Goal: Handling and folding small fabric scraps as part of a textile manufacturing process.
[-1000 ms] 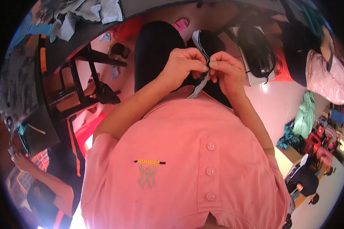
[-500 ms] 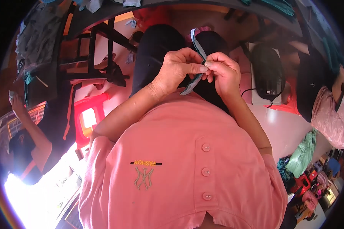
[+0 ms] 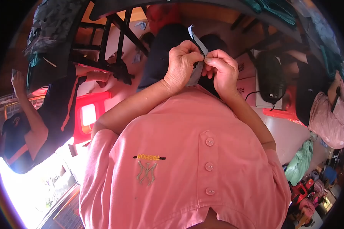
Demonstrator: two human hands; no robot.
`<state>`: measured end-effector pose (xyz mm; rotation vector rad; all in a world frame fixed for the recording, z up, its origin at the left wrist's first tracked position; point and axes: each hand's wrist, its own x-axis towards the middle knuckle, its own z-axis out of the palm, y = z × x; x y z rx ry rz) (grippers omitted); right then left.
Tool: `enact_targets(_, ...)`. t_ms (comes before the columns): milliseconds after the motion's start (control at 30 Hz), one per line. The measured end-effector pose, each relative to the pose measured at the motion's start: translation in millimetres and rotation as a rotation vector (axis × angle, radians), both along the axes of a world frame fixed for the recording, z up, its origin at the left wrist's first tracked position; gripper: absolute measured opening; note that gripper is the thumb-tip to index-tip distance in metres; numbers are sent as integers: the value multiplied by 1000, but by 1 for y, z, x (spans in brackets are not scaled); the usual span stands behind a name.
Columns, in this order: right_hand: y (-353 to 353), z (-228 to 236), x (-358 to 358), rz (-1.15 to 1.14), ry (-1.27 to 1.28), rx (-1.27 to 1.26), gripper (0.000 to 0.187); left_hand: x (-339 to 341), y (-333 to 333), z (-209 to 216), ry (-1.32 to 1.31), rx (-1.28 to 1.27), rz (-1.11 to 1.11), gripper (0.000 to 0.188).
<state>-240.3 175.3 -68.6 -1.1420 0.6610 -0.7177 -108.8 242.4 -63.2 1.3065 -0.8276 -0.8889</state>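
A narrow grey-blue fabric strip point(image 3: 198, 40) with a dark edge is pinched in front of my body, above my lap. My left hand point(image 3: 182, 63) is closed on it, thumb against the bent fingers. Close beside it, my right hand point(image 3: 222, 70) pinches the strip's edge between thumb and forefinger. One end sticks up past the fingertips; a wider part hangs below, partly hidden behind my left hand. Whether something small is between the fingertips I cannot make out.
Dark tables edge the far side, with grey cloth pieces point(image 3: 49, 28) piled far left. A black-framed stool point(image 3: 103, 45) and red plastic stool point(image 3: 80, 120) stand left. A co-worker's hand point(image 3: 17, 81) holds cloth there. Rightward are a black mesh-like object point(image 3: 269, 76) and green bag point(image 3: 300, 162).
Both hands have shifted slightly on the strip, their fingertips a little higher. The strip's upper end leans more to the left, and its lower part is now mostly behind my left hand.
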Motion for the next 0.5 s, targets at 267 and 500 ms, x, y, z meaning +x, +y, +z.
enact_targets(267,9,6,-8,-113,13,-84,14,-1,10,13,255,94,-168,13)
enact_targets(500,15,14,-21,-108,76,-244,13,4,4,4,500,158,-336,12)
